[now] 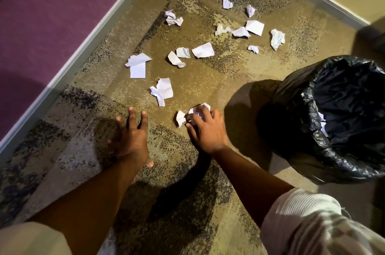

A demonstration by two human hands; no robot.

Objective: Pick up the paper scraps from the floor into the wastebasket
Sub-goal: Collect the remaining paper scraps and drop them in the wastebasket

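bare rug [198,79] between hands and far scraps [203,50]: open path | bin [325,117] stands right, just beside right hand [205,127], blocks that side | left hand [131,136] flat on rug, bare rug to its left up to rug edge [68,61]

The wastebasket [333,113] is cut by the right edge; its base hidden.

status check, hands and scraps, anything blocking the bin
Right hand gripping crumpled scraps; left hand flat on rug. Many scraps still scattered ahead. Wastebasket at right, open, nothing blocking.
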